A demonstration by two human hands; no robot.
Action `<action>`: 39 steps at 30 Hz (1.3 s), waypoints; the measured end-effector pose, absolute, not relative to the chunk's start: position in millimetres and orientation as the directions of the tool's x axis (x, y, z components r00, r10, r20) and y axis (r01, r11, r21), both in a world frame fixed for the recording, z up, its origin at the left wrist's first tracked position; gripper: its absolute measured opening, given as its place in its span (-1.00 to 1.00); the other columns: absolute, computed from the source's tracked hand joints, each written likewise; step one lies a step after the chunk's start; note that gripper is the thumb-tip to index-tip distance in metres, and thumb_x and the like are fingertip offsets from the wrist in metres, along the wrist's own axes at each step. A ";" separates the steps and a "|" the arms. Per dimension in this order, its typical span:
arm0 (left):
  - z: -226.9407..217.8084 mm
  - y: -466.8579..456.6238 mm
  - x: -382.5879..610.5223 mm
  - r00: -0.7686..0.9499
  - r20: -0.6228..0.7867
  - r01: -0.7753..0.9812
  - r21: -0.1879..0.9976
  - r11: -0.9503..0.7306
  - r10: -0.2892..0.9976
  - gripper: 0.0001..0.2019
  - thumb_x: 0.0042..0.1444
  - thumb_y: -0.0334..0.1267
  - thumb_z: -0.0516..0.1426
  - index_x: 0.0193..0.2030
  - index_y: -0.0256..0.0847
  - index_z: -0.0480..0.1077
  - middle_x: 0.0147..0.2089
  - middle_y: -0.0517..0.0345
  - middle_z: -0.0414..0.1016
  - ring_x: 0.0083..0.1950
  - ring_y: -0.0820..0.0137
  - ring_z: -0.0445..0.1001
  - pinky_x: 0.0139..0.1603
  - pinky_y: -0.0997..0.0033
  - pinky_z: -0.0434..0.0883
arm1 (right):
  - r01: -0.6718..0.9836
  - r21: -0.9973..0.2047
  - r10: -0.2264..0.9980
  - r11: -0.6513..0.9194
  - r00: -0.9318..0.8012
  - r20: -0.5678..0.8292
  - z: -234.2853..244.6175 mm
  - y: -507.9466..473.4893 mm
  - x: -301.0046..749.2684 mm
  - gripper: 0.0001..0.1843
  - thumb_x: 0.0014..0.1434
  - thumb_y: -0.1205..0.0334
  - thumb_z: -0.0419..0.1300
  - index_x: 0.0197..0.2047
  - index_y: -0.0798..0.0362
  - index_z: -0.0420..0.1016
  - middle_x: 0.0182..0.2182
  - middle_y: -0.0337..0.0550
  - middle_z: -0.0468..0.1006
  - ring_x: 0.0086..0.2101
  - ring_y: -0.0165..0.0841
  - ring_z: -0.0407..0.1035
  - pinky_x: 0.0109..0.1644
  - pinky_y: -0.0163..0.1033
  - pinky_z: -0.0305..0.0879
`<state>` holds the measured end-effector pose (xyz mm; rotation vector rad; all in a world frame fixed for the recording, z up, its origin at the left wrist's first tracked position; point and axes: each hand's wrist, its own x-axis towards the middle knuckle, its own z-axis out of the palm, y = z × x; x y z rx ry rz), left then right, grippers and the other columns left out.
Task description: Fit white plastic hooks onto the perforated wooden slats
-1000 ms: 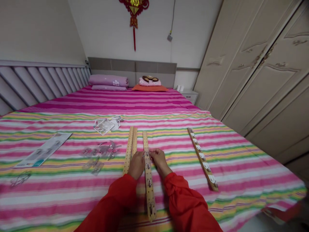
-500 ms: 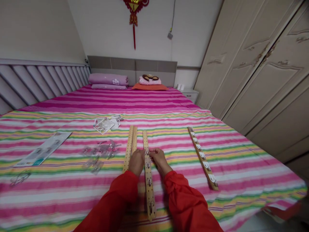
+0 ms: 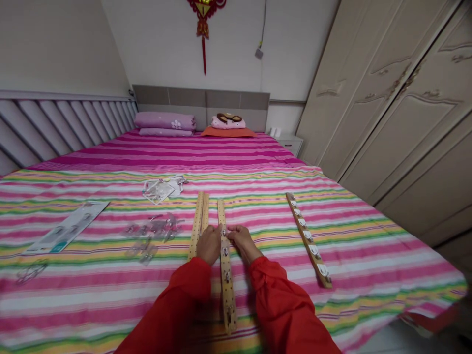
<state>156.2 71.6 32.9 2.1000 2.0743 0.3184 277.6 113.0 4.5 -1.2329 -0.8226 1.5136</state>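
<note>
A perforated wooden strip (image 3: 223, 260) runs away from me on the bed, with several metal hooks spaced along its nearer part. My left hand (image 3: 209, 244) is closed at the strip's left edge, fingertips on a small clear-backed adhesive hook (image 3: 223, 233). From the right side, my right hand (image 3: 242, 241) pinches the same hook against the strip's face. Just left of it lie two more perforated strips (image 3: 196, 221), partly behind my left hand. The fingertips are small and partly hidden.
Loose clear hooks (image 3: 157, 228) lie in a heap to the left. Beyond them is a pile of packaging (image 3: 162, 189). Further left are a hook card (image 3: 70, 226) and thin wire-like loops (image 3: 32, 270). A wooden strip with white hooks (image 3: 309, 238) lies at right.
Both hands stay at the same hook on the strip, with only slight finger movement. The whole view has shifted a little.
</note>
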 end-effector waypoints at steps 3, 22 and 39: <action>33.5 73.1 156.3 0.016 0.013 0.961 0.276 -0.019 1.000 -0.57 0.31 -0.27 -0.14 0.28 -0.11 0.21 -0.09 0.00 0.40 -0.03 0.28 0.38 -0.12 0.39 0.25 | -0.256 -0.919 0.952 -0.300 -0.011 -0.307 4.2 113.8 277.1 -0.71 -0.40 0.48 0.25 -0.47 0.10 0.42 -0.73 -0.42 0.36 -0.65 -0.46 0.24 -0.57 -0.36 0.05; 37.6 63.9 153.7 0.040 0.095 0.804 0.589 -0.089 0.995 -0.63 0.23 -0.32 -0.09 0.08 -0.18 0.41 -0.11 0.01 0.56 0.01 0.27 0.45 0.05 0.33 0.29 | -0.143 -0.984 0.994 -0.105 -0.038 -0.100 10.0 79.2 279.9 -0.60 -0.12 -0.08 0.22 -0.71 0.04 0.31 -0.79 -0.38 0.19 -0.66 -0.48 0.05 -0.57 -0.31 -0.08; 30.4 41.2 151.2 0.053 0.108 0.728 0.676 -0.112 0.993 -0.61 0.08 -0.46 -0.02 -0.03 -0.17 0.49 -0.08 0.05 0.57 0.04 0.33 0.46 0.11 0.35 0.33 | -0.021 -1.000 1.000 -0.005 0.004 -0.005 -7.8 57.3 287.3 -0.51 -0.09 -0.20 0.20 -0.73 0.01 0.26 -0.79 -0.37 0.17 -0.67 -0.45 0.04 -0.58 -0.29 -0.06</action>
